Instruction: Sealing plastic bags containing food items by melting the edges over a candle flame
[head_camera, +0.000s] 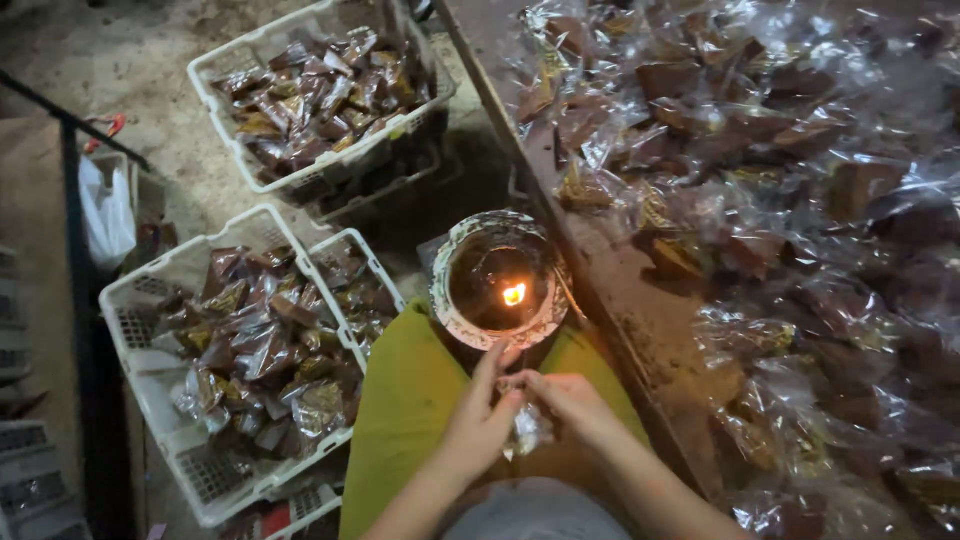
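My left hand (478, 420) and my right hand (572, 400) meet over my lap and pinch a small clear plastic packet (527, 430) between the fingertips. The packet hangs just below the fingers, partly hidden by them. Right above the hands stands a round tin (497, 280) with a small flame (514, 294) burning inside it. My lap is covered by a yellow-green cloth (405, 410).
A long wooden table (640, 320) on the right carries a heap of clear packets with brown pieces (780, 200). Two white plastic baskets (130, 320) (215, 75) on the left hold several filled packets. A black rail (70, 180) runs along the far left.
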